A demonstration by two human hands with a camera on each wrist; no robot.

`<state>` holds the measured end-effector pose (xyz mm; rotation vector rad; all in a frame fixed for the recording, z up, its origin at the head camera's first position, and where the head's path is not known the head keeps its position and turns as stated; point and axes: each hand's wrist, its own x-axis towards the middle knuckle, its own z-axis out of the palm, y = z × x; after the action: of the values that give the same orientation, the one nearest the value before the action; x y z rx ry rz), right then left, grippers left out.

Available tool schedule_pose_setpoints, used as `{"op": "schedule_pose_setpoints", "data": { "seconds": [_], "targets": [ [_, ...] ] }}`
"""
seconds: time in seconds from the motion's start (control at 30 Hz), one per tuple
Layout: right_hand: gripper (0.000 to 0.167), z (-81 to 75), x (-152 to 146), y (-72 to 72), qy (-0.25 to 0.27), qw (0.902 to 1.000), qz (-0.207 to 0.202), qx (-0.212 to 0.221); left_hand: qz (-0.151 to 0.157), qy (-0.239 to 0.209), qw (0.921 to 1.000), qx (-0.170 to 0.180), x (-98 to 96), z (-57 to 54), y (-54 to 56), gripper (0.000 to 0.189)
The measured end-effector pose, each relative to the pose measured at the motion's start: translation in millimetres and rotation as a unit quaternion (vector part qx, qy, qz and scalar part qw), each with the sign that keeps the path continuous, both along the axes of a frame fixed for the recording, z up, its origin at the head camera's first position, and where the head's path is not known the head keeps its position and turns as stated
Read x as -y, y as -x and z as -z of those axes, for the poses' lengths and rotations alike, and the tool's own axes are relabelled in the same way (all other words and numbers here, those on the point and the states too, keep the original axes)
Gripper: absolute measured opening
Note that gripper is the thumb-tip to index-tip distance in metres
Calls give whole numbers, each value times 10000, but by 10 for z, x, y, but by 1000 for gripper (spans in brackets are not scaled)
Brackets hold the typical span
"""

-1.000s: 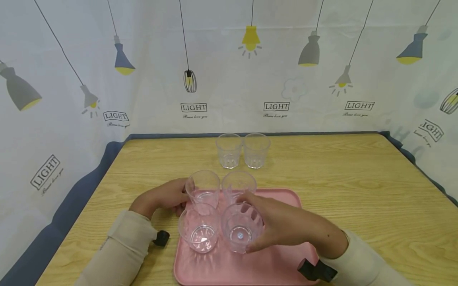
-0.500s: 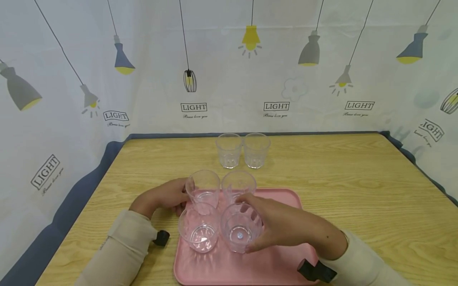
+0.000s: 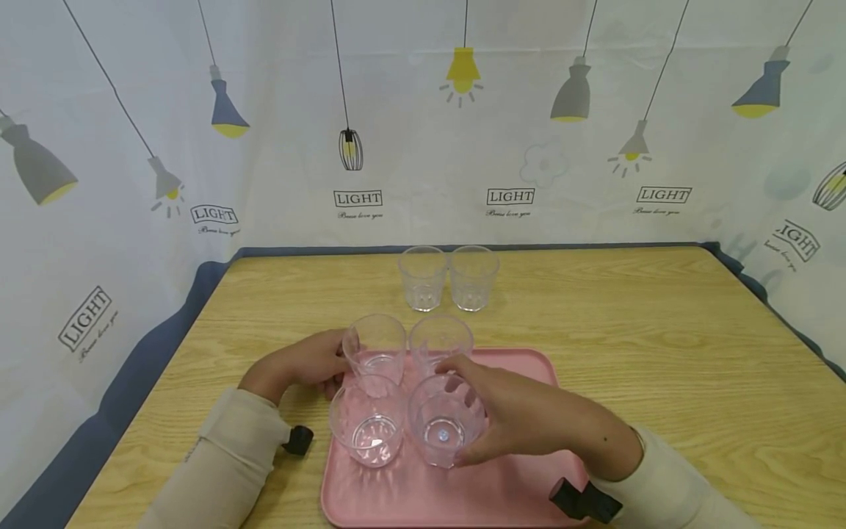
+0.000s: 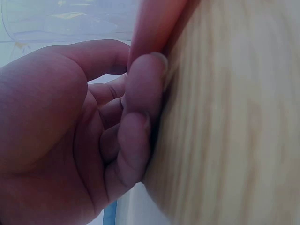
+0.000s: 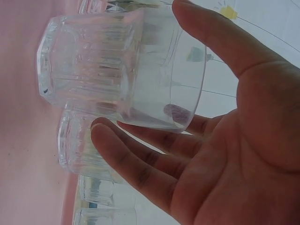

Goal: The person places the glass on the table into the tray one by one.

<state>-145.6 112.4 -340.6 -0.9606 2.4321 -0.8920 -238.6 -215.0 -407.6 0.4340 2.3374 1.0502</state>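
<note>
My right hand (image 3: 512, 415) holds a clear plastic cup (image 3: 446, 433), thumb on its near side and fingers round the far side. This cup (image 5: 103, 65) is upright over the pink tray (image 3: 502, 492). Left of it stands another clear cup (image 3: 371, 433), and two more cups, one at the far left (image 3: 383, 353) and one at the far right (image 3: 432, 336), are just behind. My left hand (image 3: 317, 360) grips the tray's left edge. In the left wrist view, the thumb meets the pink rim (image 4: 152, 28) while the curled fingers lie low against the wood.
Farther back on the wooden table (image 3: 634, 330), two clear cups (image 3: 423, 283) stand side by side. A white cloth (image 3: 410, 103) printed with lamps hangs behind. Each wrist carries a black device, such as the right one (image 3: 584, 502) over the tray's corner.
</note>
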Motion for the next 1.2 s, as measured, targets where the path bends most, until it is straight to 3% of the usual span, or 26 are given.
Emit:
{"op": "schedule_pose_setpoints", "data": {
  "seconds": [0.47, 0.93, 1.2],
  "targets": [
    [99, 9, -11, 6, 226, 9997, -89, -43, 71, -2, 10000, 39, 15, 28, 22, 8],
    [98, 3, -43, 8, 11, 9999, 35, 101, 7, 69, 10000, -18, -3, 8, 19, 10],
    [96, -81, -132, 31, 305, 9994, -134, -66, -36, 119, 9999, -10, 5, 33, 25, 9]
  ]
}}
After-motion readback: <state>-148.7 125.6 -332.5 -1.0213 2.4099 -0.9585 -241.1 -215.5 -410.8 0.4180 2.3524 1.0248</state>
